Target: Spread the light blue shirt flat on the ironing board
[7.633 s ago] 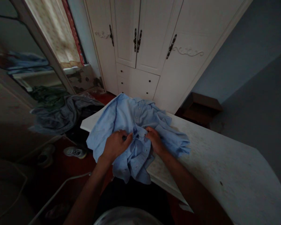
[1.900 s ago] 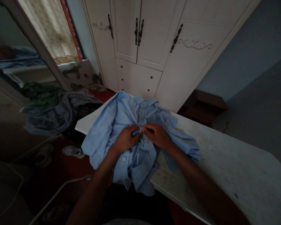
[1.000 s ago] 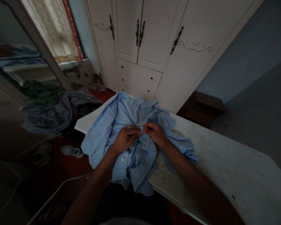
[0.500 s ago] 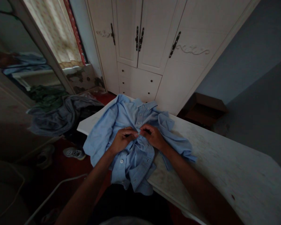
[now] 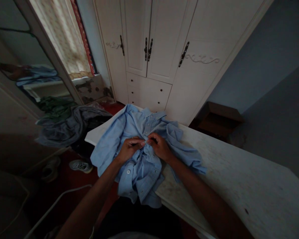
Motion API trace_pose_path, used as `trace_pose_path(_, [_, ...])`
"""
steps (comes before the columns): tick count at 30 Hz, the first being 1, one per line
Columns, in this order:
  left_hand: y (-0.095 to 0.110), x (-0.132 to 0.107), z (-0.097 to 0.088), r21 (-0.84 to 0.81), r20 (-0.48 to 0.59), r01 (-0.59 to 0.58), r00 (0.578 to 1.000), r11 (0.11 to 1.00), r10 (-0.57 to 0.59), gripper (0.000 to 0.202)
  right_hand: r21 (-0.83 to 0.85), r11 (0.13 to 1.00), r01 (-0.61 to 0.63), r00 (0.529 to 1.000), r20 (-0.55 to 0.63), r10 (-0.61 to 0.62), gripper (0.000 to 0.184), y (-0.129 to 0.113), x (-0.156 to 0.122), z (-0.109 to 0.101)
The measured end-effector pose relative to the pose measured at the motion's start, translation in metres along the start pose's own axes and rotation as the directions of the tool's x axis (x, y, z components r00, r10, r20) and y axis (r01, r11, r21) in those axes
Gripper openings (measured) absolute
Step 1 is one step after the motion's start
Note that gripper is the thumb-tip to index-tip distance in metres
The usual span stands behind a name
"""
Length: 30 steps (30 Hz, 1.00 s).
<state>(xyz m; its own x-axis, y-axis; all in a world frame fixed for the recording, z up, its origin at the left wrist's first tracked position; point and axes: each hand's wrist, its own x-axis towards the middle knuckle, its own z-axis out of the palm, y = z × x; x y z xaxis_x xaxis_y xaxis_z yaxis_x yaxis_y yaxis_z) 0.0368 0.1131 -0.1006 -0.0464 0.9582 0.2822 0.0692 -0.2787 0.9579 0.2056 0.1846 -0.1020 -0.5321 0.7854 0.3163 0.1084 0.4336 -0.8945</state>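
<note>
Blue shirt (image 5: 137,124) spread over the left end of the surface (image 5: 214,166), hem (image 5: 151,201) drooping past the near edge; my left hand (image 5: 131,148) and right hand (image 5: 159,146) both pinch its mid-front. Light, soft, floppy, I'd judge; the button strip (image 5: 128,179) should hold firmest.

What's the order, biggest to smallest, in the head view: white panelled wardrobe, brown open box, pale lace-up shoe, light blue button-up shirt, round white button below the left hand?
White panelled wardrobe
Light blue button-up shirt
Brown open box
Pale lace-up shoe
Round white button
</note>
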Motion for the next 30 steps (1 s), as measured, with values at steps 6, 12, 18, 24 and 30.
trace_pose_path(6, [-0.001, -0.002, -0.006, 0.069, -0.109, -0.056, 0.992, 0.996, 0.063, 0.028, 0.175, 0.966, -0.191, 0.981, 0.05, 0.185, 0.025, 0.008, 0.002, -0.019])
trace_pose_path(12, [0.009, -0.002, -0.001, 0.367, 0.046, -0.062, 0.998, 0.928, 0.048, 0.042, -0.054, 0.977, -0.205, 0.886, 0.414, 0.209, 0.023, -0.023, 0.002, -0.052])
trace_pose_path(18, [0.024, 0.0, 0.009, 0.767, -0.093, -0.016, 0.987, 0.642, 0.135, 0.034, -0.277, 0.959, -0.054, 0.82, 0.536, 0.2, 0.014, -0.039, -0.001, -0.065])
trace_pose_path(24, [0.019, 0.034, 0.016, 0.863, 0.086, -0.12, 0.992, 0.49, 0.092, 0.044, -0.467, 0.883, 0.04, 0.806, 0.537, 0.248, 0.006, -0.044, -0.002, -0.066])
trace_pose_path(30, [-0.01, 0.047, 0.009, 0.775, 0.248, -0.24, 0.966, 0.585, 0.068, 0.026, -0.571, 0.821, -0.005, 0.836, 0.448, 0.316, 0.01, -0.049, -0.003, -0.075])
